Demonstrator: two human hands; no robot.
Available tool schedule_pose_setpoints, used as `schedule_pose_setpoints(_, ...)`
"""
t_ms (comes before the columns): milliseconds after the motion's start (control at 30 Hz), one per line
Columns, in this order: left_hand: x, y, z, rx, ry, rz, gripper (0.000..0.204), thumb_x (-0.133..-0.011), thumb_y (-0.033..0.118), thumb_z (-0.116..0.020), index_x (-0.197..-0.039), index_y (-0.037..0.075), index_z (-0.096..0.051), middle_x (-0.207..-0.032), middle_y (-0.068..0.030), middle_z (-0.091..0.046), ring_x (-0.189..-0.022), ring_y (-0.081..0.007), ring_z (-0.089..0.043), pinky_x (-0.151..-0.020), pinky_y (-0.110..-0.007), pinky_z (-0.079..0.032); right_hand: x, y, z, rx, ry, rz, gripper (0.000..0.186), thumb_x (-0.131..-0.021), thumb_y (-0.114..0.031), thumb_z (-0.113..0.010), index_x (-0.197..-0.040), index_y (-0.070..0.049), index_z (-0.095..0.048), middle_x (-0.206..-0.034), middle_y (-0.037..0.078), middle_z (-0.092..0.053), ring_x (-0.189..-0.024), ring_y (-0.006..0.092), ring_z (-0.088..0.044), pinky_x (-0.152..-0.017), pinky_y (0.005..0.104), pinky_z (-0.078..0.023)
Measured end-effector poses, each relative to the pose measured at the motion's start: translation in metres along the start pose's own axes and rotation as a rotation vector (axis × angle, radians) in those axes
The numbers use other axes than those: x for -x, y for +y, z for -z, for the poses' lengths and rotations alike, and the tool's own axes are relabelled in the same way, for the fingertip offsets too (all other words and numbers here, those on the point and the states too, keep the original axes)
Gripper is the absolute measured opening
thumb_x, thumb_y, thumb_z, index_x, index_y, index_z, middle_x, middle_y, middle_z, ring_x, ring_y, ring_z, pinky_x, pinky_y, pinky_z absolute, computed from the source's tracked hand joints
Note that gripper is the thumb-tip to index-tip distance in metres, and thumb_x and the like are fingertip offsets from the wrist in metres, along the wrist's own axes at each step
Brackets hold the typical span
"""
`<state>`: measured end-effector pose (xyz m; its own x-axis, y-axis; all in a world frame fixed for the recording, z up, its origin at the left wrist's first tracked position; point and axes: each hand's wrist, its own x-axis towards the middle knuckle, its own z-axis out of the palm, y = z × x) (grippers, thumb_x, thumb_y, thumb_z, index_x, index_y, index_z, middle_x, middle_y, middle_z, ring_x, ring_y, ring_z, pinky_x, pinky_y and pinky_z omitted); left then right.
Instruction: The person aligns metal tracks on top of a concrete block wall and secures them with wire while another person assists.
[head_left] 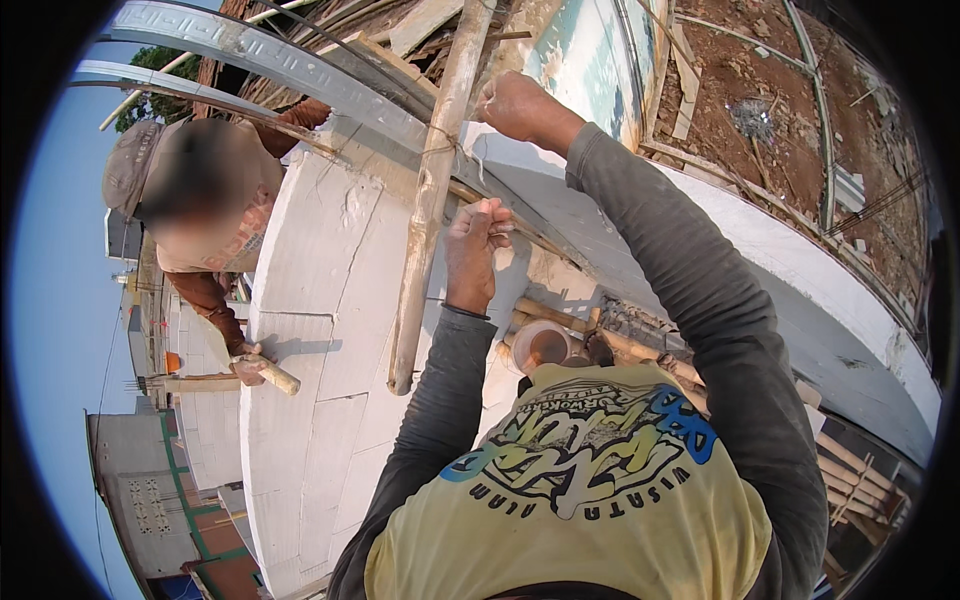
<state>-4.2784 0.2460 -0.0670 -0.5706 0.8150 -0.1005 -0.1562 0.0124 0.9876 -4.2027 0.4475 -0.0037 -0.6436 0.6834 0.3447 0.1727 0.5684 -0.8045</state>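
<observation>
My right hand [520, 105] is closed near the top, beside a long vertical bamboo pole [420, 265]; what it grips is too small to make out. My left hand [477, 245] is lower, just right of the pole, with fingers curled in; whatever they hold is unclear. A thin pale strand [480, 165] hangs between the hands. A wire tie [440, 145] wraps the pole where it crosses a grey metal channel [230, 60] and a long batten [510, 220]. Behind the pole stands a white block wall [300, 420], its face marked by joints and cracks.
A co-worker [220, 250] leans over the wall at left, one hand on a short wooden piece [275, 372]. Below me are a bucket [540, 345] and bamboo poles [650, 355]. A white ledge [800, 290] runs down the right, beside reddish dirt [750, 80] with boards and debris.
</observation>
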Motion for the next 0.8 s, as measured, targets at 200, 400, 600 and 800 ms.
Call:
schedule_pose_setpoints(200, -0.088, -0.078, 0.014, 0.519, 0.252, -0.074, 0.027, -0.095, 0.03, -0.059, -0.105, 0.006, -0.051, -0.082, -0.0029, -0.055, -0.065, -0.0144, -0.055, -0.053, -0.024, -0.045, 0.015, 0.008, -0.02, 0.039, -0.056, -0.032, 0.033, -0.076, -0.021, -0.059, -0.077, 0.011, -0.066, -0.081, 0.033, -0.062, -0.081, 0.0446, -0.064, -0.076, 0.0459, -0.052)
schedule_pose_setpoints(400, -0.126, -0.058, -0.001, 0.742, 0.253, 0.039, 0.019, -0.098, 0.028, -0.052, -0.09, 0.012, -0.047, -0.077, 0.0001, -0.047, -0.062, -0.0138, -0.046, -0.053, -0.025, -0.038, 0.022, 0.032, -0.038, -0.02, -0.108, -0.172, 0.02, -0.077, -0.016, -0.065, -0.082, 0.004, -0.069, -0.079, 0.025, -0.066, -0.076, 0.0347, -0.067, -0.073, 0.0404, -0.052)
schedule_pose_setpoints(600, -0.155, -0.061, 0.008, 0.847, 0.277, 0.105, 0.022, -0.097, 0.027, -0.053, -0.08, 0.013, -0.049, -0.064, 0.0028, -0.047, -0.055, -0.0107, -0.045, -0.046, -0.023, -0.037, 0.027, 0.015, -0.028, 0.098, -0.205, 0.027, 0.019, -0.078, -0.016, -0.065, -0.084, 0.002, -0.07, -0.082, 0.023, -0.068, -0.078, 0.0317, -0.067, -0.074, 0.0386, -0.052)
schedule_pose_setpoints(800, -0.167, -0.06, 0.006, 1.05, 0.232, 0.181, 0.024, -0.096, 0.023, -0.052, -0.076, 0.014, -0.045, -0.06, 0.0027, -0.044, -0.052, -0.0118, -0.041, -0.047, -0.023, -0.035, 0.03, 0.009, -0.026, -0.037, -0.222, -0.175, 0.017, -0.08, -0.013, -0.063, -0.085, 0.001, -0.071, -0.084, 0.023, -0.068, -0.078, 0.0309, -0.067, -0.074, 0.037, -0.052)
